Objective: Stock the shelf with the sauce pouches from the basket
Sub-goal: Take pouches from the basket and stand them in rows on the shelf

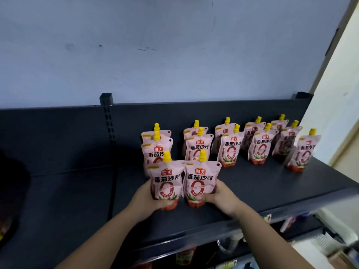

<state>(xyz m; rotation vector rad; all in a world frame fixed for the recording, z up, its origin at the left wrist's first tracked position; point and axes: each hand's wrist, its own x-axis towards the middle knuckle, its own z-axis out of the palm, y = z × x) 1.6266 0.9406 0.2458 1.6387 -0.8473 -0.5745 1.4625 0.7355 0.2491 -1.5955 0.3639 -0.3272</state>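
Two pink sauce pouches with yellow caps stand side by side at the front of the dark shelf [252, 191]. My left hand [147, 199] grips the left pouch [167, 181] low down. My right hand [219, 197] grips the right pouch [202, 179] at its base. Behind them several more pouches [258, 146] stand upright in rows running to the right end of the shelf. The basket is not in view.
The shelf's left half [68, 200] is bare, split by a slotted upright post [106, 117]. A dark object [11, 191] sits at the far left edge. Below the shelf lip, lower shelves hold other goods [287, 224]. A pale wall stands behind.
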